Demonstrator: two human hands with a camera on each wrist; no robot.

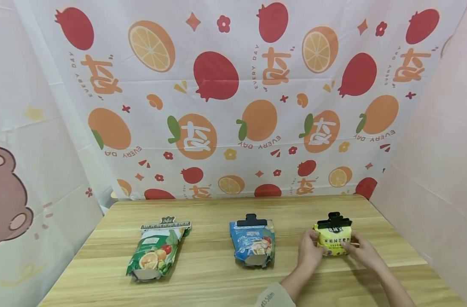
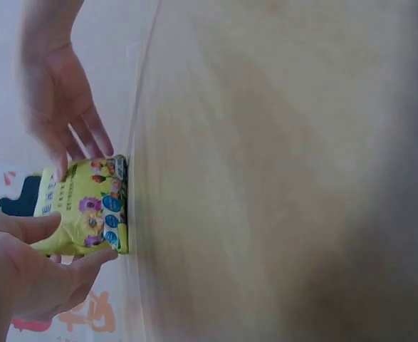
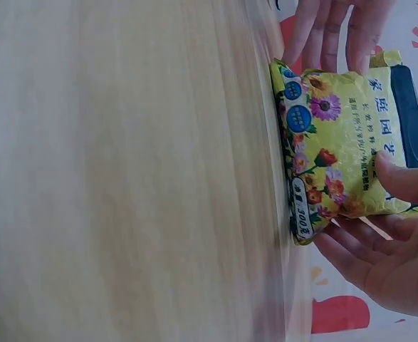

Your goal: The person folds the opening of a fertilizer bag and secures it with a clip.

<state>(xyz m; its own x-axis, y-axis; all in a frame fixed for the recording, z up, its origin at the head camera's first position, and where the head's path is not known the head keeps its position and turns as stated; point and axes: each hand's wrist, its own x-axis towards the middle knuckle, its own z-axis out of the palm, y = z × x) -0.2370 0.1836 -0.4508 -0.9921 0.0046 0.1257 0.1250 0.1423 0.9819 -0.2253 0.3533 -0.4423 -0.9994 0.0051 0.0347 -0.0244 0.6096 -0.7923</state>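
At the right of the table in the head view stands a yellow bag (image 1: 333,239) with its top folded under a black clip (image 1: 335,221). Flowers and blue round labels are printed low on the bag (image 3: 337,142), as the right wrist view shows. My left hand (image 1: 309,250) holds its left side, with the thumb (image 2: 41,226) over the front. On the other side my right hand (image 1: 364,253) holds the edge, its thumb (image 3: 401,178) on the front and the fingers partly hidden behind. The bag's lower end is at the tabletop.
A blue bag (image 1: 250,245) with a black clip (image 1: 252,221) lies mid-table. Further left lies a green bag (image 1: 157,249) under a keyboard-patterned clip (image 1: 166,224). Behind the wooden table (image 1: 203,273) hangs a fruit-print curtain (image 1: 233,166), with pale curtains on both sides.
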